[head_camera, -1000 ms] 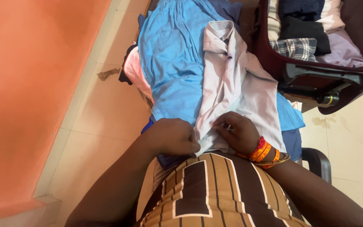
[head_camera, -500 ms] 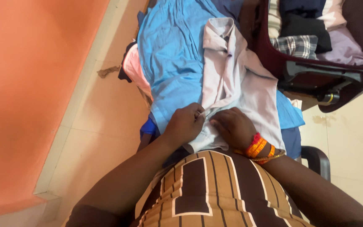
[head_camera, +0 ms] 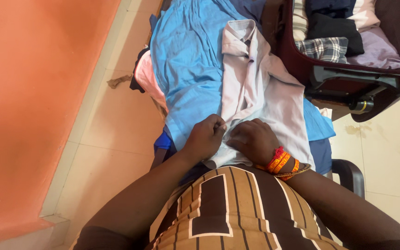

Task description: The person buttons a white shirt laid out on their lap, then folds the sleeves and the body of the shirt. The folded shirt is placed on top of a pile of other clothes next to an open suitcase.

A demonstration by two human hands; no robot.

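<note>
A pale lilac collared shirt (head_camera: 260,88) lies lengthwise on top of a blue garment (head_camera: 188,69), with its collar at the far end. My left hand (head_camera: 205,136) pinches the shirt's front edge near the hem, fingers closed on the cloth. My right hand (head_camera: 252,140), with red, orange and gold bangles at the wrist, presses and grips the same lower front part right beside the left hand. Both hands almost touch over the shirt's placket.
An open maroon suitcase (head_camera: 348,76) with folded clothes, one of them checked (head_camera: 322,48), stands at the upper right. A pink garment (head_camera: 146,76) hangs at the pile's left edge. An orange wall (head_camera: 28,92) runs along the left. A black chair arm (head_camera: 348,173) shows at the right.
My left hand moved up and right from the shirt's hem to its front edge and closed on it. My right hand shifted slightly up the shirt.
</note>
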